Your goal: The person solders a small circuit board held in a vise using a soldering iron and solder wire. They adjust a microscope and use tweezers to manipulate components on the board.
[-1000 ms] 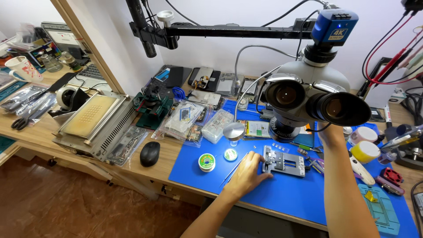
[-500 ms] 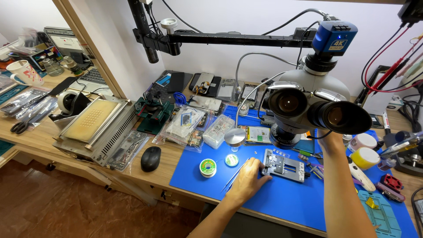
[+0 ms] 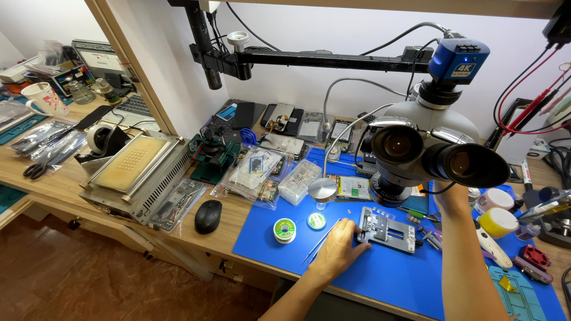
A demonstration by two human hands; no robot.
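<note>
The bench is lit brightly and evenly, mostly from above. Only soft, short shadows are seen under the microscope (image 3: 416, 156) and the left hand (image 3: 338, 249). Small shiny glare is seen on the metal. Straight lines are bent near the edges. Everything is sharp.

A black mouse (image 3: 208, 216) lies on the wooden bench (image 3: 53, 172), just left of the blue mat (image 3: 386, 279). A metal hot plate (image 3: 138, 172) stands further left. Scissors (image 3: 37, 169) lie near the edge, and a mug (image 3: 43, 98) stands far behind.
</note>
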